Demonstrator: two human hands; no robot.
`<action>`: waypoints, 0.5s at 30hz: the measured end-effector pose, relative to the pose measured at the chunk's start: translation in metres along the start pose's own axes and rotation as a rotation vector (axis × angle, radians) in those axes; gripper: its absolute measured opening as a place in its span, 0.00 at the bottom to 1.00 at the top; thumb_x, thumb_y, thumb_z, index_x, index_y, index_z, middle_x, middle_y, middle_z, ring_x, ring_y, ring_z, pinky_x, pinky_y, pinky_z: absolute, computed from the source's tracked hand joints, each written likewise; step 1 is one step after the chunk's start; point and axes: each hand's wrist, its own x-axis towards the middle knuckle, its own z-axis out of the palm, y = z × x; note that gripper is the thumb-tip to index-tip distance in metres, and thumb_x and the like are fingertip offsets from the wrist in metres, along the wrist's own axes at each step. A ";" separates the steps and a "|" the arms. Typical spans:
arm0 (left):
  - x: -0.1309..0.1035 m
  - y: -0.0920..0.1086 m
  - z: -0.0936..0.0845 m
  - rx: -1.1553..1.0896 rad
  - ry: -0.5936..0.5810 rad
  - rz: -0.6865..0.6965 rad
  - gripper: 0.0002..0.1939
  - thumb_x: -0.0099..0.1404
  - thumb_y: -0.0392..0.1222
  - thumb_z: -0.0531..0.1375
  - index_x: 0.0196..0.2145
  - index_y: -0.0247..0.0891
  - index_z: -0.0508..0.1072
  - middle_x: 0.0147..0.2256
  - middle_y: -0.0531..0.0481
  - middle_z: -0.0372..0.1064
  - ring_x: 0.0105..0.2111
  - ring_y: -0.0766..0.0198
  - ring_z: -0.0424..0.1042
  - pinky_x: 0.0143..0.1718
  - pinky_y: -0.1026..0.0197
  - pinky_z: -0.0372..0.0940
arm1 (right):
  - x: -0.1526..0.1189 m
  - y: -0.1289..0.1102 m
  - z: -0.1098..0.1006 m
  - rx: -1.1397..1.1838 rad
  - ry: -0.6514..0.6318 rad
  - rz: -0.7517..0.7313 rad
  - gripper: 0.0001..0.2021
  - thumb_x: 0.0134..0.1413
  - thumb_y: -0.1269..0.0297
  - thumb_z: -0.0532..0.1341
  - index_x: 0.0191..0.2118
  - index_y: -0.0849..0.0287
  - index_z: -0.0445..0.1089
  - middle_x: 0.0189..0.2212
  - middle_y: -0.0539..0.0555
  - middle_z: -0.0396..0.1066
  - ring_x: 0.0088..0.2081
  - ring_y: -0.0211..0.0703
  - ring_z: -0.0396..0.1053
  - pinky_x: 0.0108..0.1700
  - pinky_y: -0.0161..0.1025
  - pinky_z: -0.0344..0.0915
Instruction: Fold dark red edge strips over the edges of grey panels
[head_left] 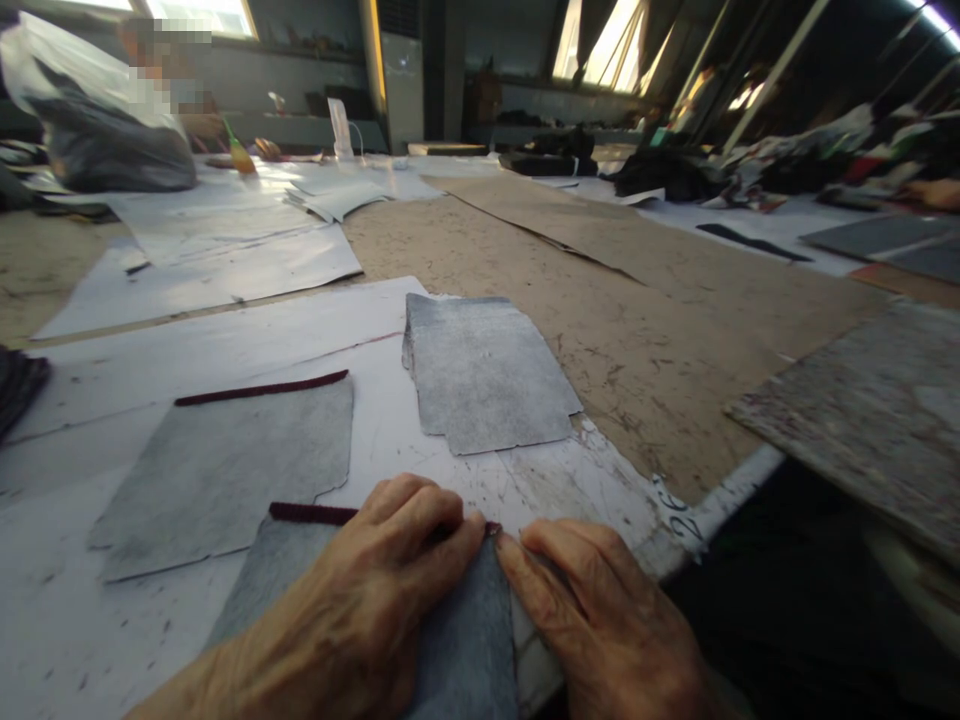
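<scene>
A grey piece of material (472, 640) lies at the near table edge, with a dark red strip (311, 513) along its far edge. My left hand (405, 570) rests on this piece, fingers curled and pressed at the strip. Close beside it, my right hand (592, 590) pinches the right end of the strip at the piece's corner; the thumb and fingertip nearly meet my left thumb. To the left lies a second grey piece (240, 480) with its own dark red strip. A third grey piece (487, 375), without a strip, lies beyond my hands.
White paper (60, 430) and brown paper (615, 370) cover the table. A stone-like slab (862, 420) is at the right, above a dark gap. Farther back are a plastic bag (112, 130), a yellow bottle (240, 157), dark cloth and a person at the upper left.
</scene>
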 end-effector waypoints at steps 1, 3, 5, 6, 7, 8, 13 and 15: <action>0.000 0.001 0.000 0.015 -0.010 -0.005 0.24 0.56 0.25 0.46 0.50 0.35 0.61 0.38 0.46 0.61 0.38 0.61 0.60 0.40 0.58 0.64 | 0.000 0.000 0.000 -0.007 -0.004 -0.006 0.18 0.54 0.80 0.45 0.46 0.69 0.67 0.42 0.62 0.65 0.46 0.48 0.61 0.44 0.44 0.66; 0.001 0.002 -0.001 0.041 -0.015 -0.007 0.23 0.56 0.26 0.46 0.49 0.35 0.62 0.38 0.46 0.61 0.38 0.60 0.59 0.40 0.58 0.64 | 0.001 -0.001 0.001 -0.023 -0.010 -0.016 0.18 0.54 0.80 0.45 0.45 0.69 0.68 0.41 0.62 0.65 0.46 0.48 0.62 0.44 0.43 0.66; 0.002 0.003 -0.002 0.059 -0.011 0.003 0.22 0.55 0.26 0.45 0.47 0.34 0.63 0.37 0.45 0.62 0.37 0.60 0.60 0.39 0.58 0.65 | 0.002 -0.001 0.000 -0.033 -0.020 -0.021 0.18 0.53 0.80 0.45 0.45 0.69 0.68 0.41 0.62 0.65 0.45 0.49 0.62 0.44 0.43 0.65; 0.002 0.003 -0.002 0.065 -0.014 0.003 0.22 0.55 0.25 0.45 0.46 0.33 0.64 0.37 0.45 0.62 0.37 0.61 0.60 0.38 0.58 0.65 | 0.003 -0.002 0.000 -0.033 -0.012 -0.020 0.18 0.53 0.80 0.45 0.45 0.69 0.68 0.41 0.62 0.65 0.46 0.49 0.62 0.44 0.44 0.65; 0.003 0.004 -0.003 0.073 -0.025 0.002 0.22 0.55 0.25 0.44 0.46 0.33 0.64 0.36 0.45 0.63 0.36 0.61 0.60 0.37 0.58 0.65 | 0.004 -0.002 -0.001 -0.033 -0.012 -0.023 0.19 0.53 0.81 0.45 0.45 0.70 0.68 0.41 0.62 0.65 0.46 0.49 0.61 0.44 0.44 0.65; 0.004 0.004 -0.004 0.081 -0.034 0.006 0.22 0.55 0.25 0.44 0.45 0.33 0.65 0.36 0.45 0.63 0.35 0.61 0.60 0.37 0.58 0.65 | 0.005 -0.002 -0.003 -0.032 -0.016 -0.030 0.18 0.53 0.81 0.45 0.45 0.71 0.68 0.41 0.63 0.65 0.46 0.50 0.61 0.45 0.44 0.65; 0.005 0.007 -0.006 0.128 -0.078 -0.006 0.22 0.55 0.27 0.46 0.47 0.33 0.64 0.38 0.45 0.64 0.36 0.60 0.60 0.38 0.57 0.65 | 0.008 0.004 -0.017 0.069 -0.116 0.049 0.18 0.53 0.81 0.48 0.47 0.67 0.67 0.41 0.59 0.66 0.45 0.43 0.63 0.46 0.37 0.64; 0.004 0.007 -0.005 0.133 -0.082 -0.011 0.22 0.55 0.26 0.45 0.47 0.33 0.64 0.38 0.45 0.64 0.36 0.60 0.60 0.38 0.57 0.64 | 0.007 0.006 -0.021 0.089 -0.135 0.151 0.18 0.55 0.80 0.49 0.50 0.64 0.65 0.43 0.56 0.65 0.46 0.39 0.63 0.48 0.35 0.63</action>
